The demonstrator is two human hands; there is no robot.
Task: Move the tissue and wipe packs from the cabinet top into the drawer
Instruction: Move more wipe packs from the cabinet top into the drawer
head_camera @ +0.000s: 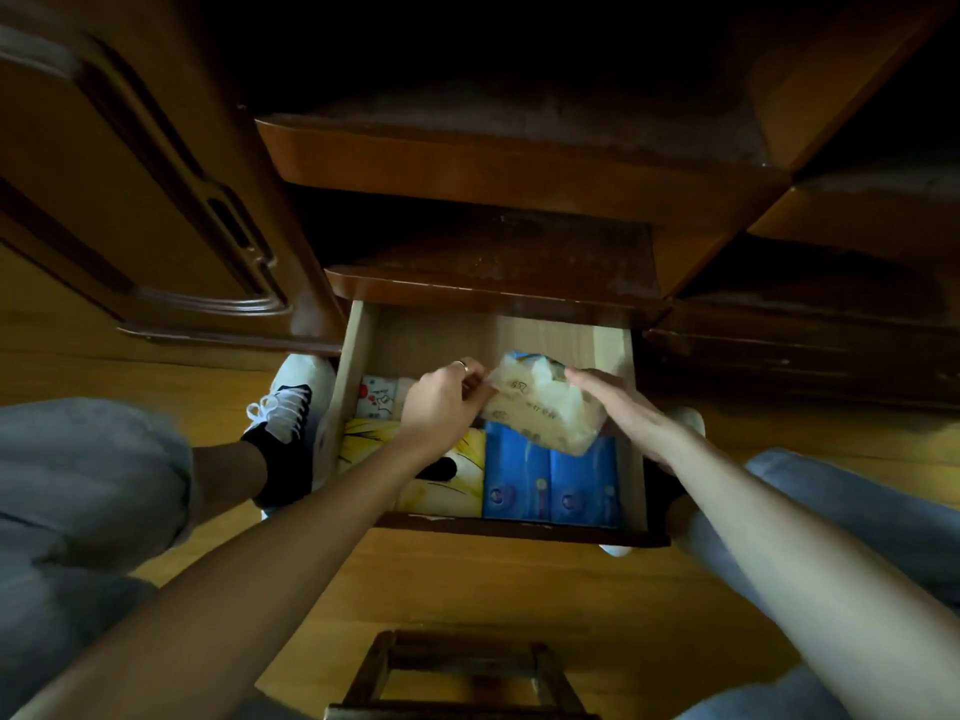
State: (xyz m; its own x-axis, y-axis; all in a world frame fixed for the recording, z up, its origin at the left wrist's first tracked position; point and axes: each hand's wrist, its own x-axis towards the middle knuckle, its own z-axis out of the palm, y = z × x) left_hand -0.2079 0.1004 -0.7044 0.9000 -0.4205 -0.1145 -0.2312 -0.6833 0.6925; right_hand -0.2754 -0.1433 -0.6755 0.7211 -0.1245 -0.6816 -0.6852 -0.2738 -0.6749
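Both hands hold the pale tissue pack (545,402) over the drawer (635,407); left hand (441,407) pinches its left edge, right hand (618,407) grips its right side.

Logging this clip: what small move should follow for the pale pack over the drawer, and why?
Probably lower the pale cream tissue pack, held by both the left hand and right hand, into the bare back of the wooden drawer; packs fill its front.

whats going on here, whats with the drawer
A person crouches at an open drawer low in a wooden cabinet. Both hands, left hand and right hand, hold a pale tissue pack over its back half. Blue packs, a yellow pack and a small white pack already lie inside.
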